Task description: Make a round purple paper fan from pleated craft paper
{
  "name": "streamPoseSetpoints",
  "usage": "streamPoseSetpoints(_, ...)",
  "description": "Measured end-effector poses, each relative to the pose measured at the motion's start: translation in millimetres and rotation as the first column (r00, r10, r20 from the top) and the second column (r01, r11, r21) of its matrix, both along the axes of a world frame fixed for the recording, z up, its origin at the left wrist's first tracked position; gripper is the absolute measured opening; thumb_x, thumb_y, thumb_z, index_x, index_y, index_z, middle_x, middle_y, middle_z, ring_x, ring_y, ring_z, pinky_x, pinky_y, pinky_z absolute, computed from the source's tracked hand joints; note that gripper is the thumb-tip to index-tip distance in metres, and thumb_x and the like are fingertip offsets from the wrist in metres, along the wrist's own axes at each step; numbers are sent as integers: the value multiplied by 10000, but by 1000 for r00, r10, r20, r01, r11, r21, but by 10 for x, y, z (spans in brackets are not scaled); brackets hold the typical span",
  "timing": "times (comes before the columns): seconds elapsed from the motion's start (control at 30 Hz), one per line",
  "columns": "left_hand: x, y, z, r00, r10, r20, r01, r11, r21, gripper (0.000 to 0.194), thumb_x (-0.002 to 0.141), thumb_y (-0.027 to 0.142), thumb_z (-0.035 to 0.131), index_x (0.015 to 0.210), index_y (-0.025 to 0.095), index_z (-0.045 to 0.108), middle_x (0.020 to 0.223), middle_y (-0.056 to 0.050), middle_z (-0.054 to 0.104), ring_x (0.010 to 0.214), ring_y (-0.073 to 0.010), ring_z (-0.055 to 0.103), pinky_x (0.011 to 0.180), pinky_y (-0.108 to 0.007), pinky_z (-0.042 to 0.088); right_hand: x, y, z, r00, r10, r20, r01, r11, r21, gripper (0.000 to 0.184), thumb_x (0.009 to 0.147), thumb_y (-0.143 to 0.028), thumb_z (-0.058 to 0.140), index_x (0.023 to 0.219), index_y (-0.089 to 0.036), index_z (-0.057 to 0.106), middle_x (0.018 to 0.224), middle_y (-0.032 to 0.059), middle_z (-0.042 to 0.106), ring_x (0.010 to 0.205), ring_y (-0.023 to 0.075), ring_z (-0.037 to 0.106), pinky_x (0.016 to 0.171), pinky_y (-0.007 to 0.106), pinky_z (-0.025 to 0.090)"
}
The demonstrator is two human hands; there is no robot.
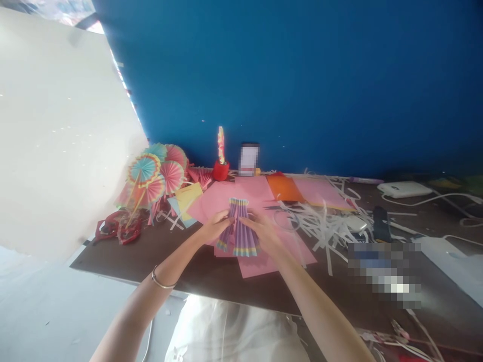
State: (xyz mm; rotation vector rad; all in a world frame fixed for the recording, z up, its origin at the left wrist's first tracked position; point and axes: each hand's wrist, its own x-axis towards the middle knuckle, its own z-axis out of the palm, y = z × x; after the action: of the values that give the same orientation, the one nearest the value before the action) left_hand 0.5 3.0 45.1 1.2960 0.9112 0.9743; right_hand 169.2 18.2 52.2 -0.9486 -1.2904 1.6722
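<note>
Pleated purple paper (pixel 244 234) with yellow and blue bands along its ends is held upright over pink sheets, folded so that two pleated panels stand side by side. My left hand (pixel 218 224) pinches its left panel. On the other side, my right hand (pixel 261 229) grips the right panel, thumb on the pleats. Pink paper sheets (pixel 260 269) lie spread on the table beneath. Scissors (pixel 289 217) appear to rest on the sheets just right of my right hand, their blades toward the paper.
Finished paper fans (pixel 145 171) cluster at the left, with a red plastic-wrapped bundle (pixel 126 226) in front. A red pot (pixel 221 171) stands near the blue wall. White paper strips (pixel 320 221) are heaped to the right. Beyond lie a white power bank (pixel 403 189) and cables.
</note>
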Motion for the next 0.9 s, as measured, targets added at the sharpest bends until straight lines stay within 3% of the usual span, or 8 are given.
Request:
streamPoseSetpoints(0.27, -59, 47, 3, 996, 47, -79, -51, 998, -48, 227, 820, 374, 475, 752, 158, 464, 615, -1, 546, 585, -120, 547, 606, -269, 422, 57, 43, -12, 997, -42, -59, 37, 997, -70, 240, 708, -334, 671, 912, -229, 602, 861, 21, 657, 762, 190, 645, 653, 288, 519)
streamPoseSetpoints(0.37, -68, 70, -29, 978, 57, -200, -51, 998, 35, 217, 825, 368, 461, 739, 170, 435, 604, 6, 539, 583, -121, 534, 606, -269, 403, 68, 69, -43, 997, -21, -74, 13, 995, -99, 235, 703, -343, 670, 888, -213, 603, 825, 21, 653, 749, 186, 643, 661, 282, 508)
streamPoseSetpoints(0.5, -88, 88, -84, 947, 106, -304, -70, 989, 127, 210, 842, 371, 426, 770, 174, 429, 621, 18, 498, 581, -115, 499, 592, -263, 386, 79, 76, -32, 993, -74, 89, 79, 995, -59, 329, 662, -381, 708, 924, -207, 612, 861, 34, 657, 762, 190, 638, 633, 261, 497)
streamPoseSetpoints(0.63, -144, 98, -108, 897, 224, -381, -135, 960, 246, 233, 847, 381, 413, 878, 167, 500, 687, 5, 470, 609, -124, 462, 592, -268, 381, 90, 77, 10, 977, -104, 188, 110, 994, -19, 443, 623, -392, 738, 1004, -212, 600, 865, 37, 663, 776, 209, 639, 627, 283, 507)
streamPoseSetpoints(0.77, -237, 127, -105, 827, 357, -434, -209, 912, 352, 233, 840, 334, 435, 981, 180, 538, 823, -44, 500, 730, -174, 504, 705, -325, 405, 147, 122, 53, 947, -175, 268, 175, 984, 24, 466, 573, -362, 769, 978, -190, 615, 874, 44, 670, 768, 218, 640, 627, 295, 516)
streamPoseSetpoints(0.83, -269, 151, -93, 818, 395, -417, -269, 905, 330, 224, 833, 326, 453, 980, 184, 543, 820, -51, 517, 765, -189, 519, 734, -338, 407, 190, 149, 80, 947, -197, 255, 195, 980, 30, 447, 583, -353, 762, 972, -184, 617, 883, 46, 672, 771, 218, 641, 632, 294, 516)
streamPoseSetpoints(0.9, -268, 167, -70, 881, 322, -347, -269, 943, 194, 218, 824, 360, 472, 894, 169, 549, 750, -40, 529, 729, -179, 535, 719, -333, 422, 216, 160, 100, 951, -209, 229, 207, 978, 34, 426, 609, -360, 746, 975, -186, 615, 888, 47, 672, 778, 218, 640, 644, 299, 514)
